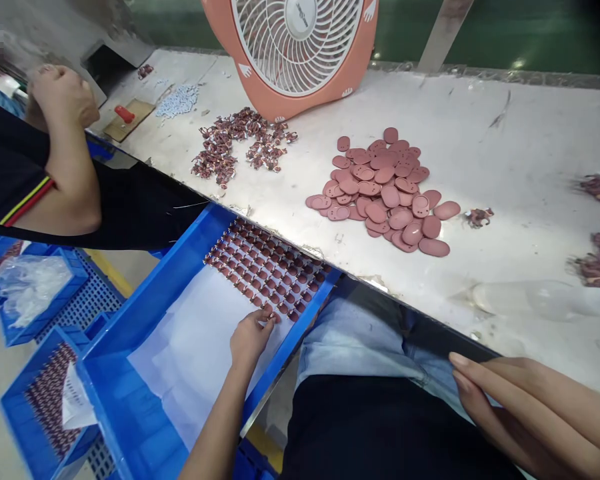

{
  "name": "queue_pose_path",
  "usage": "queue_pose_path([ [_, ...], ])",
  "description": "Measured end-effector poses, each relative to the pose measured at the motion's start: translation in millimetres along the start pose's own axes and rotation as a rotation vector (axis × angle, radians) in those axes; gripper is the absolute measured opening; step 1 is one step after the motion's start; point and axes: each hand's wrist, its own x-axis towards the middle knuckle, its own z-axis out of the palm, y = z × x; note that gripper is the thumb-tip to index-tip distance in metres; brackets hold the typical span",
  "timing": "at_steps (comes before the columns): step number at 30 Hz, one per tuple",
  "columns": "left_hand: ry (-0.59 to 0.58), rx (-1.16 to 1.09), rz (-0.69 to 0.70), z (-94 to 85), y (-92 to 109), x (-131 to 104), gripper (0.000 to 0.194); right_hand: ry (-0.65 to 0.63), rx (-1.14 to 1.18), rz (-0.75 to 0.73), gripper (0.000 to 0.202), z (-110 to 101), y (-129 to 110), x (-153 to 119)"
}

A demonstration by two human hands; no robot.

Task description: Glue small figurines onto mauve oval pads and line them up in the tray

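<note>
My left hand reaches into a blue tray, its thumb and fingertips pinched on a small reddish-brown oval piece at the near end of the rows. Rows of similar brown pieces, each with a small fitting, lie on white paper in the tray. At the lower right, my right hand hovers near the table edge with fingers stretched out and nothing visible in them. On the table, a heap of flat brown oval discs lies in front of me, with one small wired part beside it.
An orange fan stands at the table's back. Small wired parts and pale blue bits lie to the left. A clear bottle lies at right. A co-worker's arm is at left, above blue crates.
</note>
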Motion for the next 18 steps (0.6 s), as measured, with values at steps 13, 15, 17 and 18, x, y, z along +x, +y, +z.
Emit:
queue_pose_path([
  [13,-0.02,0.085,-0.026,5.2,1.3,2.8,0.031,-0.01,-0.026,-0.068,0.029,-0.6,-0.2,9.2],
  [15,-0.019,0.087,-0.027,3.8,2.9,1.4,0.033,0.006,-0.038,-0.075,0.029,-2.4,-0.5,9.9],
  [17,-0.006,0.09,-0.031,0.6,4.1,-0.9,0.038,0.018,-0.054,-0.073,0.029,-5.4,0.2,8.0],
  [18,0.006,0.09,-0.034,-1.5,4.5,-2.2,0.041,0.025,-0.064,-0.066,0.029,-7.4,1.3,6.1],
])
